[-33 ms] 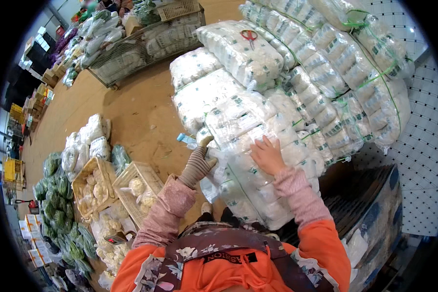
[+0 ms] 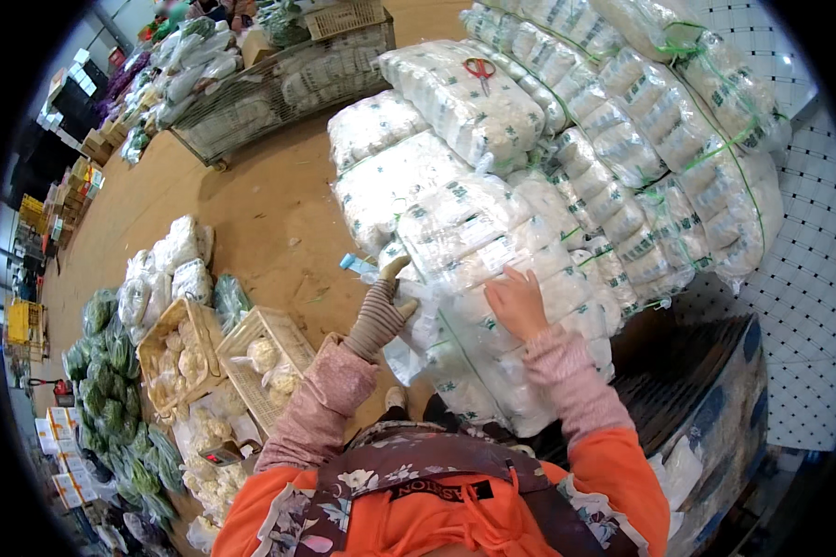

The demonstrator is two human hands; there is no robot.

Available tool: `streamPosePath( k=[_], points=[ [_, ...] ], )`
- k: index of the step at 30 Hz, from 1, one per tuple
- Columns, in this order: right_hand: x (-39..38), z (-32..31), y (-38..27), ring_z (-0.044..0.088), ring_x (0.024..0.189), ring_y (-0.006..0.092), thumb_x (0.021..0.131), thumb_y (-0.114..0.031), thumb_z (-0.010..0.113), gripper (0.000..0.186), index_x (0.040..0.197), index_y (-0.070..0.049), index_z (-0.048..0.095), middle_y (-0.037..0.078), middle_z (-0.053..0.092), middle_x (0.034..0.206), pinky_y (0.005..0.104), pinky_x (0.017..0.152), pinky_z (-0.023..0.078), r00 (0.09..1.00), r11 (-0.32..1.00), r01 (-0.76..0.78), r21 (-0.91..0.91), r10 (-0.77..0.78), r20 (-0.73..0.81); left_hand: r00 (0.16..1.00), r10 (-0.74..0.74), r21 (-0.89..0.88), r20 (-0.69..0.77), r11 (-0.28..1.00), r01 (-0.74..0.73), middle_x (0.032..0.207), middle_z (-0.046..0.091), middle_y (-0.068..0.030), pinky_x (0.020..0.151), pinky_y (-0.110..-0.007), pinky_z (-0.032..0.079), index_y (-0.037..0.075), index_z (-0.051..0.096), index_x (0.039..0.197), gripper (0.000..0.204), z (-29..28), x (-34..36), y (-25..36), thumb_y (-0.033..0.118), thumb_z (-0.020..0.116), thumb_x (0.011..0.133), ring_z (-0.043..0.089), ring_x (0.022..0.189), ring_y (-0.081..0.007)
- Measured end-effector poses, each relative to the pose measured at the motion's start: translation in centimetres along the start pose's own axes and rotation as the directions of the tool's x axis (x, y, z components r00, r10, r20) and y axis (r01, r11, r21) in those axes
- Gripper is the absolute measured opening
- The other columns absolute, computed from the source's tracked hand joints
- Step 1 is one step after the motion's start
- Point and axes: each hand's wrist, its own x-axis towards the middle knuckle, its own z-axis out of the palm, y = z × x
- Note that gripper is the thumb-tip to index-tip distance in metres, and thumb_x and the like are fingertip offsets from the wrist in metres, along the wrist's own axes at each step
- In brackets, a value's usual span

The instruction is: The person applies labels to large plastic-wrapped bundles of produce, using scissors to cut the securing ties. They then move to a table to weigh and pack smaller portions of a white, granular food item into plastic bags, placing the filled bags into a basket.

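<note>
My left hand [image 2: 384, 306], in a striped knit glove, is at the left side of a stack of clear plastic-wrapped packs [image 2: 469, 218] with white contents and green print. Its thumb and fingers are apart, next to loose clear plastic film [image 2: 418, 320]. My bare right hand [image 2: 518, 304] rests on top of the near packs, its fingers spread and slightly bent. Beside the left fingertips a light-blue-ended item [image 2: 357, 265] sticks out; its kind is unclear. Red-handled scissors [image 2: 480, 71] lie on a farther pack.
Larger bundles [image 2: 650, 130] tied with green strapping rise at the right. Yellowish crates [image 2: 267, 357] with pale produce stand at the lower left, near bagged green vegetables [image 2: 107, 371]. A wire cage cart [image 2: 279, 97] stands at the back. Dark stacked slats [image 2: 687, 371] are at the lower right.
My right hand has shifted slightly toward me, and the film near its fingers lies flatter. The left hand looks almost unmoved.
</note>
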Motion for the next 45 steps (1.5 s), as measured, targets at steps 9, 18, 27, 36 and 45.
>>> streamPosePath(
  k=[9,18,27,36,45],
  points=[
    [-2.5,-2.5,-15.9,0.043,0.05,0.0035,0.087,-0.012,0.058,0.01,0.088,-0.002,0.06,-0.004,0.052,0.063,0.0171,0.045,0.032,0.801,-0.189,-0.458,0.869,0.337,0.495,0.989,-0.059,-0.585,0.136,0.801,0.128,0.105,0.056,-0.0058,0.086,-0.029,0.044,0.004,0.033,0.133,0.07,-2.7,-7.4,1.9,-0.003,0.065,0.071,0.054,0.096,-0.0154],
    [-2.7,-2.2,-20.8,0.054,0.061,0.016,0.075,-0.018,0.07,0.024,0.092,-0.003,0.062,0.003,0.059,0.075,0.028,0.058,0.045,0.866,0.763,-0.216,0.609,0.438,-0.242,0.909,-0.195,-0.48,0.369,0.797,0.365,0.098,0.062,-0.0041,0.08,-0.027,0.047,-0.001,0.054,0.112,0.037,-6.1,-11.2,-0.7,0.007,0.063,0.077,0.056,0.091,-0.0112],
    [-4.8,-5.9,-12.3,0.061,0.08,0.016,0.082,-0.017,0.06,0.02,0.095,-0.001,0.062,0.007,0.064,0.087,0.0313,0.061,0.048,0.832,0.544,-0.541,0.642,0.232,0.504,0.799,-0.045,0.085,0.599,0.996,-0.007,0.082,0.055,0.0015,0.067,-0.024,0.043,-0.002,0.058,0.098,0.023,-5.9,-10.2,0.4,0.002,0.057,0.075,0.048,0.074,-0.0065],
    [-3.4,-0.8,3.3,0.061,0.088,0.0263,0.093,-0.034,0.042,0.04,0.107,0.001,0.056,0.019,0.062,0.1,0.031,0.079,0.047,0.772,0.225,-0.42,0.879,0.597,0.217,0.656,-0.273,0.363,0.704,0.932,-0.002,0.097,0.059,-0.013,0.073,-0.028,0.046,0.007,0.025,0.139,0.076,2.9,-3.5,4.0,-0.002,0.056,0.071,0.058,0.085,-0.022],
    [-0.7,0.0,10.4,0.062,0.077,0.0325,0.083,-0.014,0.057,0.024,0.104,-0.001,0.058,0.017,0.063,0.09,0.0372,0.066,0.05,0.938,0.972,0.006,0.233,0.075,-0.338,0.526,-0.535,0.685,0.661,0.717,-0.132,0.099,0.058,-0.0093,0.08,-0.034,0.045,0.01,0.033,0.134,0.064,10.2,1.4,2.0,0.002,0.055,0.075,0.056,0.089,-0.0202]
  ],
)
